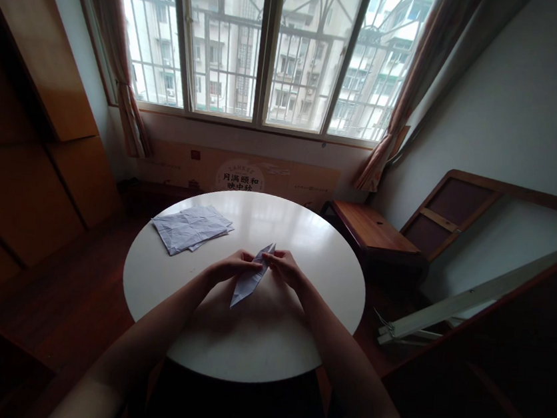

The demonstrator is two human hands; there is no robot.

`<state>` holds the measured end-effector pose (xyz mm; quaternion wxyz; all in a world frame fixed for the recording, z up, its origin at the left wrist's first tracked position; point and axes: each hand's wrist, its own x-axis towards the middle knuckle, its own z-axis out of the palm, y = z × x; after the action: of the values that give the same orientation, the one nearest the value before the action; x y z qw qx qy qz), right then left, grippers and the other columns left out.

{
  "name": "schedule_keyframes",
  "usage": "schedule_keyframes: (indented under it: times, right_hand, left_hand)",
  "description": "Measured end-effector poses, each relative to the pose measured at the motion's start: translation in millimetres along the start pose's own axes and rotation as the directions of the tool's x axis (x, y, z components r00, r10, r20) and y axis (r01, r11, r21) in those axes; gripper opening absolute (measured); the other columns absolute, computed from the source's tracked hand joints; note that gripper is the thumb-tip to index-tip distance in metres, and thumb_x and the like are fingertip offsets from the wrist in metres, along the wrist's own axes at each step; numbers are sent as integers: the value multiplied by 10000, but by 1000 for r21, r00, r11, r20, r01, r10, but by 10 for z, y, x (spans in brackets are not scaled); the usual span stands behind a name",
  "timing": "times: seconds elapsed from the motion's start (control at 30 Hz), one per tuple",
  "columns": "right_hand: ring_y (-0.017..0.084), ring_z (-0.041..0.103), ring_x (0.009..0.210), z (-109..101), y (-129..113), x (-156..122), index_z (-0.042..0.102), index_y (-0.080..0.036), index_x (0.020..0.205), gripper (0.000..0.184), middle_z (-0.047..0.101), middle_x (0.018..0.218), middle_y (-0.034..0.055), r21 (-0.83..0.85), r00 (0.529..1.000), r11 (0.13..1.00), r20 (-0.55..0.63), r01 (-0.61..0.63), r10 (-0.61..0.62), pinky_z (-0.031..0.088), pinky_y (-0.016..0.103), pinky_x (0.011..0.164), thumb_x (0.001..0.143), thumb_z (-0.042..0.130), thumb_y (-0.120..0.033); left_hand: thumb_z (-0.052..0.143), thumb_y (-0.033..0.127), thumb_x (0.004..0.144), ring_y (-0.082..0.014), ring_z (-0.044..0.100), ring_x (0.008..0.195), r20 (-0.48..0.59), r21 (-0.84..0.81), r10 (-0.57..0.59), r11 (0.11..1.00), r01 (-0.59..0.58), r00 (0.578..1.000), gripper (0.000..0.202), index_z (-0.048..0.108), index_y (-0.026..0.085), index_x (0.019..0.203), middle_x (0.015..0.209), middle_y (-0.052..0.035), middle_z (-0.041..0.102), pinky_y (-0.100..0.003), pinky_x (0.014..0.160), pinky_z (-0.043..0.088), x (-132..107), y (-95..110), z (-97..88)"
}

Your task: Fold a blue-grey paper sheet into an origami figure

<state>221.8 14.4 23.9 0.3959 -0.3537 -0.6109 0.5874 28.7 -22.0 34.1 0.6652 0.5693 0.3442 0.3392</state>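
A long, narrow folded piece of white paper (249, 282) hangs between my two hands above the round white table (293, 345). My left hand (232, 267) pinches its upper part from the left. My right hand (286, 267) pinches it near the top point from the right. Both hands have their fingers closed on the paper. The paper's lower point rests close to the tabletop.
A loose stack of creased white sheets (190, 227) lies on the table's far left. A low wooden bench (371, 230) stands to the right by the wall. A barred window (267, 47) is ahead, wooden cabinets (22, 160) on the left, and a leaning board (474, 295) on the right.
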Motion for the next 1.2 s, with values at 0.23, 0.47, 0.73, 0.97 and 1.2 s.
schedule_keyframes:
  times: [0.23, 0.47, 0.73, 0.97, 1.2]
  right_hand:
    - [99, 392, 544, -20, -31, 8, 677, -138, 637, 419, 538, 567, 2, 63, 993, 998, -115, 5, 2, 294, 267, 540, 561, 802, -530]
    - [93, 394, 532, -48, -11, 75, 666, -153, 628, 441, 477, 551, -16, 212, 926, 977, -375, 30, 53, 306, 266, 531, 520, 816, -553]
    - [96, 440, 549, 7, 48, 28, 660, -147, 639, 430, 527, 571, -14, -38, 999, 999, -16, 35, -36, 320, 257, 549, 618, 767, -563]
    - [83, 391, 516, 8, -1, 34, 628, -156, 639, 415, 484, 546, -35, 66, 996, 998, -90, -1, 7, 297, 253, 527, 564, 802, -526]
    - [74, 390, 510, -62, 42, 90, 628, -154, 673, 408, 477, 547, -38, 171, 979, 982, -172, -82, 112, 285, 234, 489, 535, 823, -484]
  left_hand:
    - [842, 425, 616, -95, 491, 489, 4, 30, -23, 999, 23, 1000, 390, 711, 77, 733, 562, -9, 573, -224, 484, 313, -5, 8, 1]
    - [835, 431, 635, -98, 529, 498, 18, 4, -41, 999, 41, 999, 397, 719, 69, 749, 594, -27, 612, -219, 505, 351, 13, -9, 3]
    - [837, 447, 635, -119, 578, 582, -154, -77, 47, 995, -60, 987, 490, 742, 44, 898, 718, -81, 672, -224, 547, 381, 73, -84, -43]
    - [801, 451, 674, -151, 631, 695, -287, -17, 127, 990, -138, 949, 607, 636, 133, 1163, 841, -74, 705, -229, 620, 443, 121, -85, -34]
    - [736, 342, 697, -198, 660, 838, -284, 81, 250, 968, -236, 926, 409, 690, 133, 1045, 935, -102, 718, -269, 705, 505, 96, 13, 32]
